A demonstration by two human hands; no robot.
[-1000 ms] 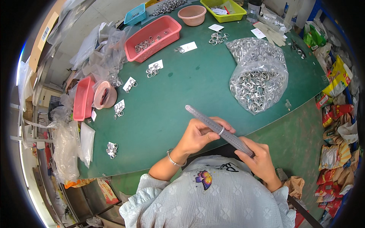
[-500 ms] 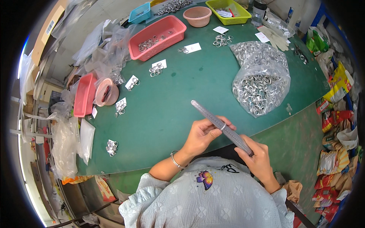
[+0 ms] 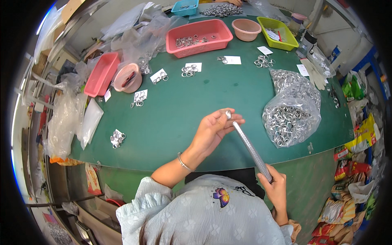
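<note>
My left hand [image 3: 210, 132] pinches a silver ring [image 3: 228, 114] between thumb and fingers, above the green tabletop [image 3: 196, 110]. A grey tapered ring mandrel [image 3: 250, 148] with fine markings slants toward that hand, its thin tip close to the fingers. The ring is off the mandrel. My right hand [image 3: 275, 188] is wrapped round the mandrel's thick end, near the table's front edge. To the right lies a clear plastic bag [image 3: 290, 118] full of silver rings, nearest to the mandrel's side of the table.
Small ring piles with white cards, such as one ring pile [image 3: 117, 139] at left, form an arc. Behind stand a pink basket [image 3: 200, 43], a round pink bowl [image 3: 246, 30] and a green tray [image 3: 278, 34]. Another person's hand [image 3: 236, 2] shows at the far edge.
The ring has come off the mandrel into my left hand, which has moved up and away. My right hand has drawn the mandrel lower. The head view has shifted.
</note>
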